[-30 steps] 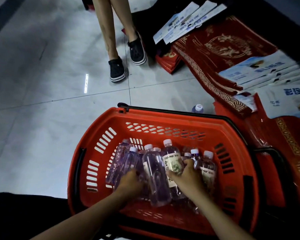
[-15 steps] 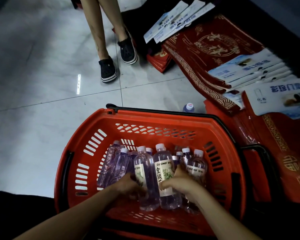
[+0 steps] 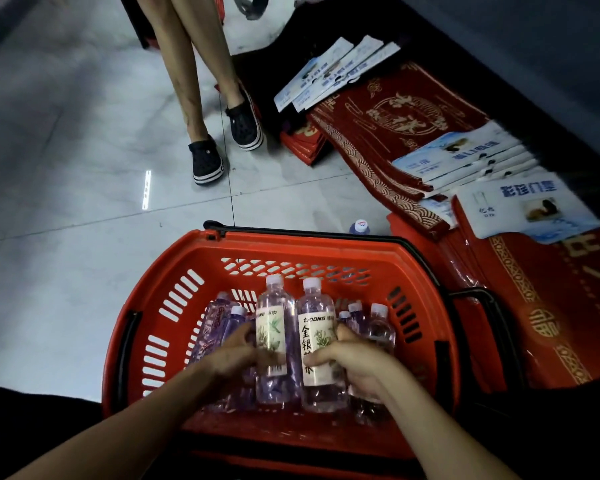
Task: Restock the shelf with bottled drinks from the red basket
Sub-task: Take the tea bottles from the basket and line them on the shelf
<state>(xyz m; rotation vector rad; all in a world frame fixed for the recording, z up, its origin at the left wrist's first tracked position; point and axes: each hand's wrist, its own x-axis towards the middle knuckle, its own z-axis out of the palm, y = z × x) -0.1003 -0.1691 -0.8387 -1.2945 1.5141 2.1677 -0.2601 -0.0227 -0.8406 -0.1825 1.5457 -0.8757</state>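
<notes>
A red basket (image 3: 174,306) with black handles stands on the floor below me, holding several clear bottled drinks with white caps. My left hand (image 3: 234,355) grips one upright bottle (image 3: 271,327) with a plant label. My right hand (image 3: 355,365) grips a second upright bottle (image 3: 316,337) with a white label and black characters. Both bottles are raised side by side above the others. More bottles (image 3: 378,327) lie and lean behind my hands. The shelf is not clearly in view.
A person's legs in black clogs (image 3: 207,162) stand on the grey tiled floor beyond the basket. Red patterned mats (image 3: 406,112) and white packaged goods (image 3: 530,209) lie to the right. One capped bottle (image 3: 359,226) stands just behind the basket's rim.
Both hands have closed on two bottles among the pile and lifted them upright, higher in the basket. The view has tilted slightly.
</notes>
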